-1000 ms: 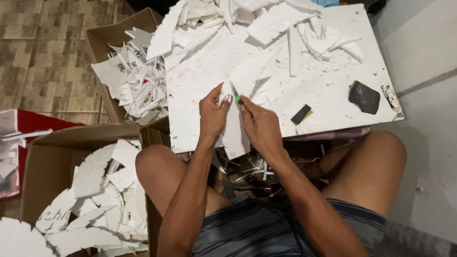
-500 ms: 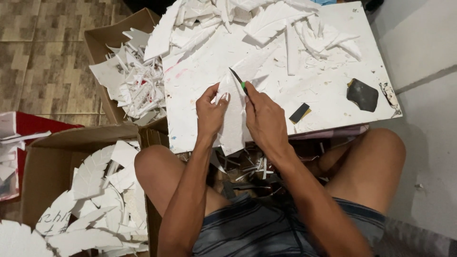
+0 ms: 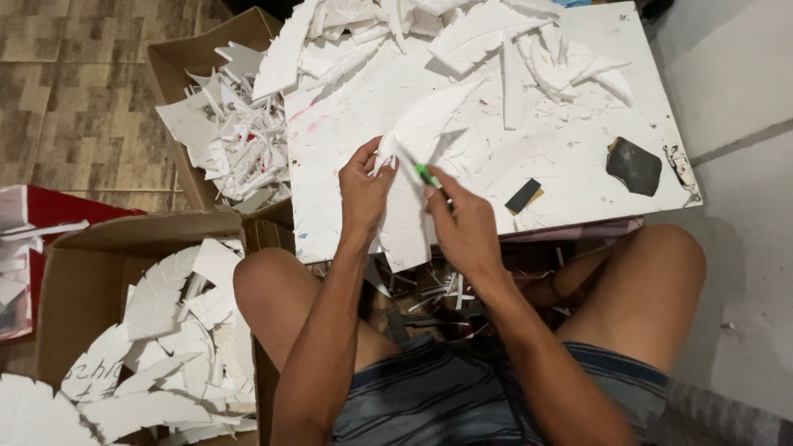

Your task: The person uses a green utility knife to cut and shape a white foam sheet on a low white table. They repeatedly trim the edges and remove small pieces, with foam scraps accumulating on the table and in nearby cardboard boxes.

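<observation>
**Foam feather cutting: stock on hand**

1. Worktop (image 3: 570, 177): white board across the person's lap, filling the upper centre. Littered with white foam offcuts (image 3: 462, 33), thickest from 11 to 1 o'clock.
2. Near cardboard box (image 3: 99, 272), at 8 o'clock: holds a good stack of finished feather-shaped cut-outs (image 3: 165, 330).
3. Far cardboard box (image 3: 186, 62), at 10 o'clock: heaped with thin white scrap strips (image 3: 235, 136).
4. Foam piece (image 3: 409, 223): long, leaf-like, at the worktop's near edge, dead centre, its lower end overhanging toward the lap. Upper edge looks shaped; the lower part is plain, so I judge this piece roughly midway, with many already done.
5. Left hand (image 3: 363, 194): closed on the foam piece's left edge, thumb and fingers pinching it.
6. Right hand (image 3: 467, 227): wrapped around a green-handled knife (image 3: 428, 176), blade angled toward 11 o'clock onto the foam.
7. Dark sanding pad (image 3: 634, 165), at 2 o'clock, unused.
8. Small black-and-yellow block (image 3: 524, 196), just right of the right hand.
</observation>
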